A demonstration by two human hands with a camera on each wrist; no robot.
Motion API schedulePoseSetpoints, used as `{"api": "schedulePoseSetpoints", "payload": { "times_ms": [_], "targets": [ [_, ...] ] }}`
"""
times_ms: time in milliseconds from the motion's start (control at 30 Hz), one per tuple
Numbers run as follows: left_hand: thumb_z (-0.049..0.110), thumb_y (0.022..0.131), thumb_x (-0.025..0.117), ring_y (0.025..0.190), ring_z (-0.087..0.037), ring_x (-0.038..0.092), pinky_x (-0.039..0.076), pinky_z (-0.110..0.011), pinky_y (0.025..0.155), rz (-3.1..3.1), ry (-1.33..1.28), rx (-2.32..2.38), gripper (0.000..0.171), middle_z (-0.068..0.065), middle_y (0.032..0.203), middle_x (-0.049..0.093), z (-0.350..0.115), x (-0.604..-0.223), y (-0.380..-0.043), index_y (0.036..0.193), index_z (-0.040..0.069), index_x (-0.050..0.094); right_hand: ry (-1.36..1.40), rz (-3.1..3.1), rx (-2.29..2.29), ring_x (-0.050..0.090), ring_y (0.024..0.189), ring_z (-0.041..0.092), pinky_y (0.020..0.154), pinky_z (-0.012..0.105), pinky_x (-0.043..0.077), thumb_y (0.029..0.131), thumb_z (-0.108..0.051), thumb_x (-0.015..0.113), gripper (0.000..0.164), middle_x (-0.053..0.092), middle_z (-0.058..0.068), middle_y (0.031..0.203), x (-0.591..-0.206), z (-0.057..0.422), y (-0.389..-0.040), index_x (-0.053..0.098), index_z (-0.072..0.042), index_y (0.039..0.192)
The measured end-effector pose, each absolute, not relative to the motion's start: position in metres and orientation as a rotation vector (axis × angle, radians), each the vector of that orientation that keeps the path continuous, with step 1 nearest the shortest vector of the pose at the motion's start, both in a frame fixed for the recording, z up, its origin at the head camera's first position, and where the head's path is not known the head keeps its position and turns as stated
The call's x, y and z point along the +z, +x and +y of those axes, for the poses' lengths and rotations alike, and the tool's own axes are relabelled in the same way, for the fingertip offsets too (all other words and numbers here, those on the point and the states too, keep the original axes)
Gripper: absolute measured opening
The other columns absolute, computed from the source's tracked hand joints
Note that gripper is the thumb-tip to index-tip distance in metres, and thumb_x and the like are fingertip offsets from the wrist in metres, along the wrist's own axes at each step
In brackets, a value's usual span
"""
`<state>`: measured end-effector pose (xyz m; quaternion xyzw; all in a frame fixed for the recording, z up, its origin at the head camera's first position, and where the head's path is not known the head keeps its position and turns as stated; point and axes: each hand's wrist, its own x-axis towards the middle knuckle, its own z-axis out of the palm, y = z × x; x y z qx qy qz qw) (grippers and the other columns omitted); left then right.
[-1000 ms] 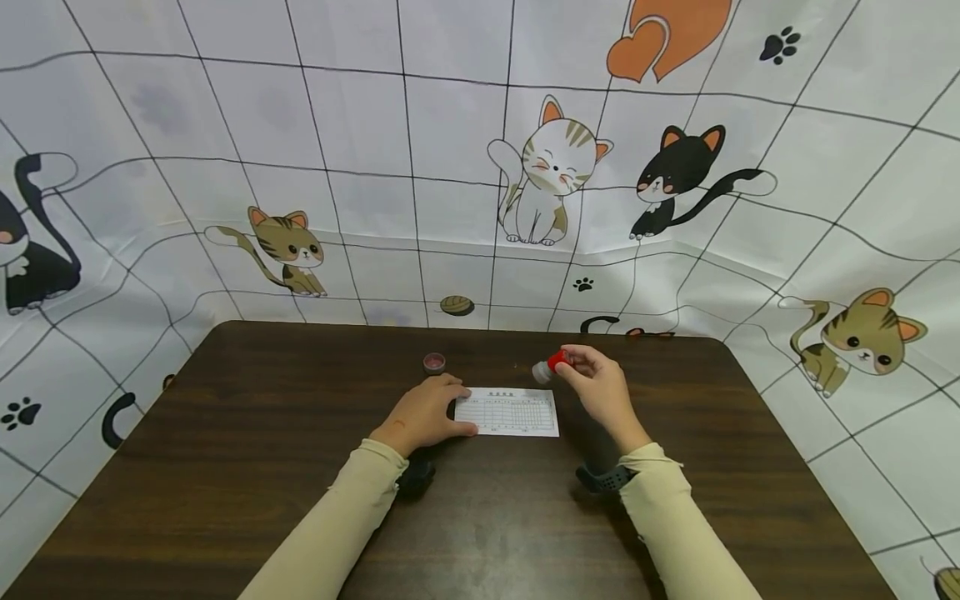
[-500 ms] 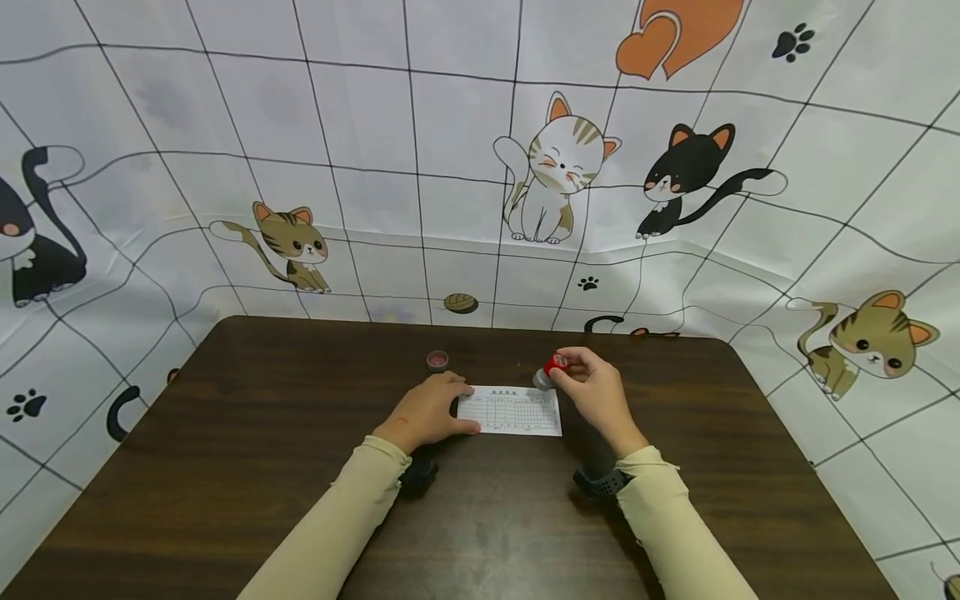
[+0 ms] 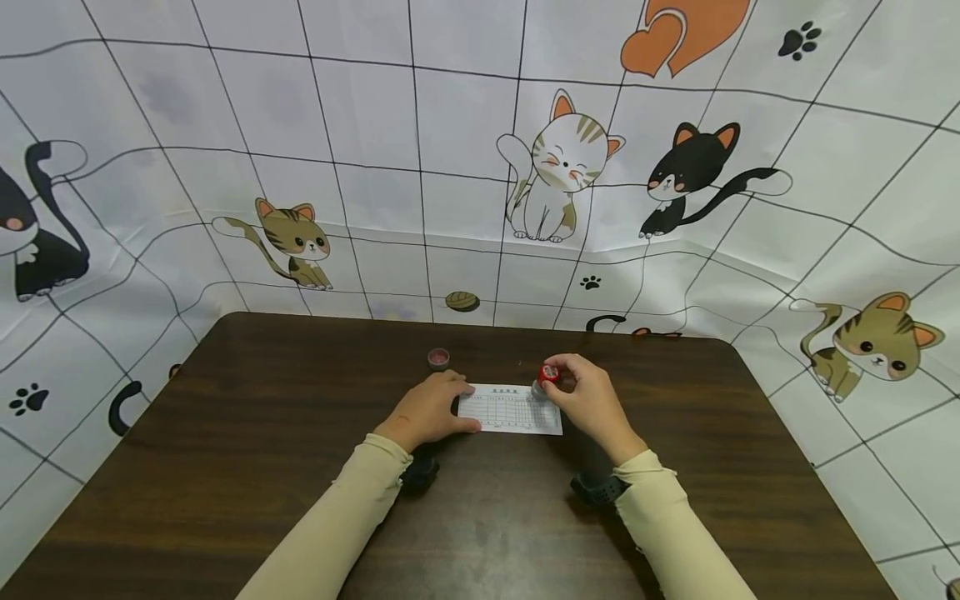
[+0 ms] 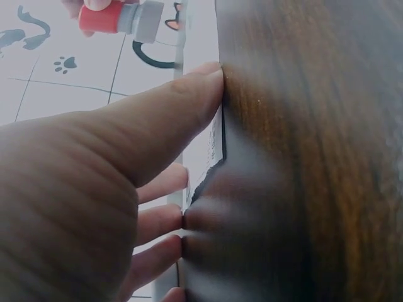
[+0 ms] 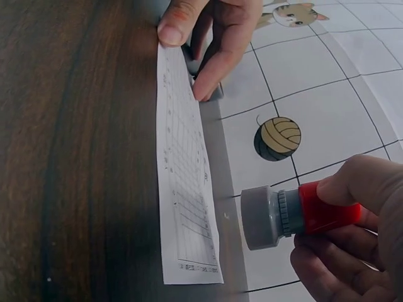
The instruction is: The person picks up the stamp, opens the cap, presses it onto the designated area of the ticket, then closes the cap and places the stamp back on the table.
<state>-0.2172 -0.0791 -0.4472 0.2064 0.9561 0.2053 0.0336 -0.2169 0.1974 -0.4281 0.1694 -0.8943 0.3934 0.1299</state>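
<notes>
Since the earlier frames, the stamp (image 3: 548,376) has shifted inward and a little nearer the person, from just beyond the far right corner of the paper (image 3: 510,408) to above that corner; its red end now leans more toward the head camera. Left hand (image 3: 429,408) and paper stay together as before.

Right hand (image 3: 592,398) is closed around the stamp's red end, thumb on one side and fingers on the other. Below its fingertips, the wide grey end points down at the paper; both wrist views show a gap between the two.

Left hand has its thumb and fingers spread well apart and grips nothing between them; thumb and index finger rest at the near and far corners of the paper's left side. Between the hands, the paper lies flat on the table (image 3: 225,458), its printed grid face up.

Just beyond the left hand's fingers sits a round pot (image 3: 438,359), reddish inside. Dark bands (image 3: 597,488) show under both wrists, below pale yellow sleeves (image 3: 682,525). Past the hands and the table's far edge hangs a white sheet (image 3: 375,196) printed with lines, cats and paw prints.
</notes>
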Motion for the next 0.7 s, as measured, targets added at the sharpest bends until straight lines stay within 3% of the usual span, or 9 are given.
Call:
{"api": "schedulePoseSetpoints", "payload": {
  "times_ms": [700],
  "targets": [
    [0.048,0.085,0.085,0.138,-0.031,0.052,0.044,-0.05,0.112,2.933,0.622,0.637,0.067,-0.013,0.149,0.055,-0.078,-0.447,-0.218,0.138,0.011,0.067,0.52,-2.705,1.093,0.069,0.087,0.019,0.083,0.044,0.061,0.087,-0.004,0.081,0.025,0.071,0.007,0.104,-0.426,0.2,-0.2,0.071,-0.005,0.11]
  ]
}}
